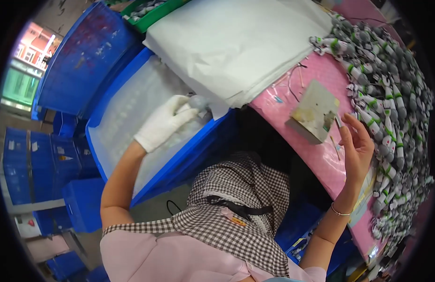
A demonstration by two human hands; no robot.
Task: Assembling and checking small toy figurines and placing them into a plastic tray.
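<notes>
While the gloved left hand is clasped on a rounded grey part over the lined blue bin, the bare right hand pinches a slim pale piece beside the grey block; the yellow label on the checked apron looks too blurred to read.

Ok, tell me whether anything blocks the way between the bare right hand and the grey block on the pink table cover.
Nothing visible blocks it: only a small pale piece at the fingertips lies between the right hand and the grey block. The heap of grey-and-white figurines is on the hand's other side.
</notes>
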